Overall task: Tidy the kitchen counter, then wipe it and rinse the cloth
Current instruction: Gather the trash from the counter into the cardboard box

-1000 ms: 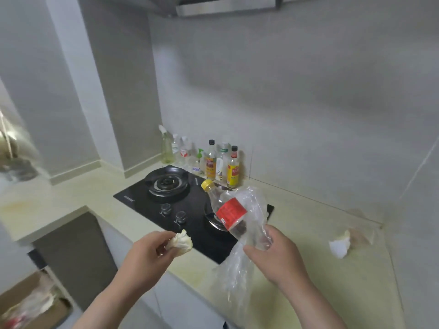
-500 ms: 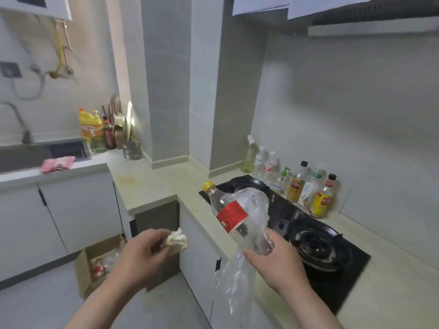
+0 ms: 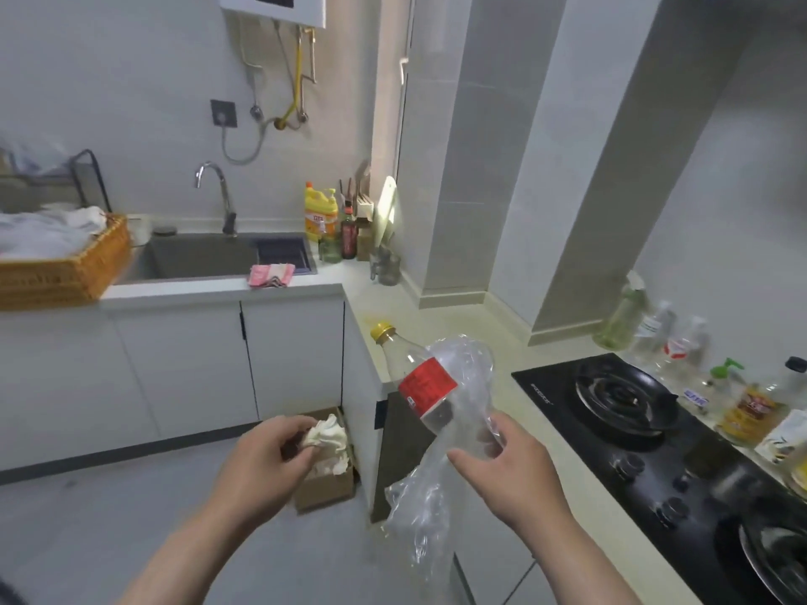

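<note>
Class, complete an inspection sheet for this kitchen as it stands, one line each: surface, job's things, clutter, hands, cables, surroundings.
Surface: pale counter runs from the sink round the corner to the black hob.
Job's things: pink cloth lies on the sink's front edge; cardboard box of waste stands on the floor.
Clutter: bottles line the wall behind the hob.
Hands: left hand grips a crumpled tissue; right hand holds a clear bottle and a plastic bag.
Cables: hoses hang below the water heater.
Surroundings: wicker basket left of the sink; white cabinets.
</note>
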`<state>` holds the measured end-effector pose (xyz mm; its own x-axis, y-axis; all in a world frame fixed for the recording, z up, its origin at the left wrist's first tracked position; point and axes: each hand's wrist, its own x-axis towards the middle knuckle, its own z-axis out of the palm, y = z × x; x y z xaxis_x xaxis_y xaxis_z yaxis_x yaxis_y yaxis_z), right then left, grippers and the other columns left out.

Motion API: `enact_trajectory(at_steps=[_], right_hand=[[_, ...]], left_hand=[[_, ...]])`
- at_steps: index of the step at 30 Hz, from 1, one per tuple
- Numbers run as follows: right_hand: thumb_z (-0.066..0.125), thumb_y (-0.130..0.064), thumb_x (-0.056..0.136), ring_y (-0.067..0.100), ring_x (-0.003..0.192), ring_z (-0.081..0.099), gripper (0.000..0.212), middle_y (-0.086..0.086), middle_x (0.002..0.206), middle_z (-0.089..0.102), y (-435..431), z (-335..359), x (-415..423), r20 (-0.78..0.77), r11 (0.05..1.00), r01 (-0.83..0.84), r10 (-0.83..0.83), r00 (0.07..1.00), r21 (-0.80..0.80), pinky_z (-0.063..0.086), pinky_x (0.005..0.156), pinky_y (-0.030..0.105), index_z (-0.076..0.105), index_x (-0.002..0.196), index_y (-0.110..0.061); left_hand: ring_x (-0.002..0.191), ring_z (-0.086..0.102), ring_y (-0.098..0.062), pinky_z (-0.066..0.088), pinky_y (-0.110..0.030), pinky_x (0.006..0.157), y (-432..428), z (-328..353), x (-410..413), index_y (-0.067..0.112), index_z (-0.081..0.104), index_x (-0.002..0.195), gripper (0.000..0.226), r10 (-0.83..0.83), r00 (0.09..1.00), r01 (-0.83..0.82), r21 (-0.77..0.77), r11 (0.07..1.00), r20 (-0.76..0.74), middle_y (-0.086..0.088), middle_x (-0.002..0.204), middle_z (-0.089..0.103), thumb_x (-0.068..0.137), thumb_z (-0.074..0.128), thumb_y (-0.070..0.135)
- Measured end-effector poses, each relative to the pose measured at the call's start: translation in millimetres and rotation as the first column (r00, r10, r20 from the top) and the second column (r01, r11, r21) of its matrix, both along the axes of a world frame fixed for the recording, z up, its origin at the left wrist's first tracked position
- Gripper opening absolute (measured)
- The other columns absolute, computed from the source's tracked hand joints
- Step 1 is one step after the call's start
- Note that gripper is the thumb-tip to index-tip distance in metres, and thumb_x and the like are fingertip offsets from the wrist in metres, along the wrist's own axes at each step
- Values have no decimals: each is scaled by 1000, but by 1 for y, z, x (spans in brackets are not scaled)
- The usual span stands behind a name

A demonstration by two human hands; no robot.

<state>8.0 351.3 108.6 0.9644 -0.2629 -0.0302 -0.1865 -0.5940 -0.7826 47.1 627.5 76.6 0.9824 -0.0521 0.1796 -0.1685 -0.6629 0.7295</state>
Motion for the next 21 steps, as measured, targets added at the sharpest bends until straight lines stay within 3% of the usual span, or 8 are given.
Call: enact_trajectory(at_steps=[2,5,7,11,14,16,21], right_hand=[[79,-36,75,-5,100,58,55,-13,123,63,19,-3,16,0,999,-44,44,999,18,38,64,2,58,125,-31],[78,-36,74,-10,92,57,37,-20,111,65,44,-10,42,-7,993,-114,114,993,8,38,57,4,60,105,-39],[78,-35,74,-8,94,59,34,-24,104,64,61,-14,59,-15,987,-158,158,987,18,39,61,5,57,100,-41],[78,-39,71,-10,93,58,33,-25,100,64,89,-26,103,-36,973,-228,229,973,26,49,74,18,57,96,-45],[78,-45,68,-1,105,60,54,-21,114,65,107,-39,144,-59,962,-273,273,960,9,52,88,26,60,119,-36],[79,-43,71,1,109,59,59,-17,117,63,115,-45,175,-66,953,-302,303,951,24,49,86,24,57,125,-33],[80,-33,75,-6,94,54,42,-26,97,54,127,-56,260,-78,924,-368,376,923,103,42,77,19,46,98,-39]], left_hand=[[78,59,-1,45,-19,67,21,-3,9,49,60,81,37,27,1000,-27,0,1000,14,15,78,65,80,73,14],[83,57,-2,47,-24,69,47,-6,19,51,58,78,42,74,997,-74,-1,997,33,13,76,66,80,73,12],[83,57,-2,49,-29,70,62,-9,25,57,55,75,48,119,992,-118,-4,993,38,16,77,65,80,72,13],[83,57,-2,47,-23,68,85,-18,45,53,56,74,44,179,983,-179,-2,984,26,17,84,64,80,71,11],[85,57,-1,48,-24,70,98,-23,71,52,57,75,43,227,973,-228,8,974,27,30,98,58,80,71,12],[87,57,-2,48,-24,71,104,-27,93,52,57,77,41,255,967,-255,26,967,14,32,100,57,80,71,13],[84,57,-7,44,-16,66,113,-42,165,45,63,82,34,291,956,-289,42,956,-39,16,85,64,80,71,12]])
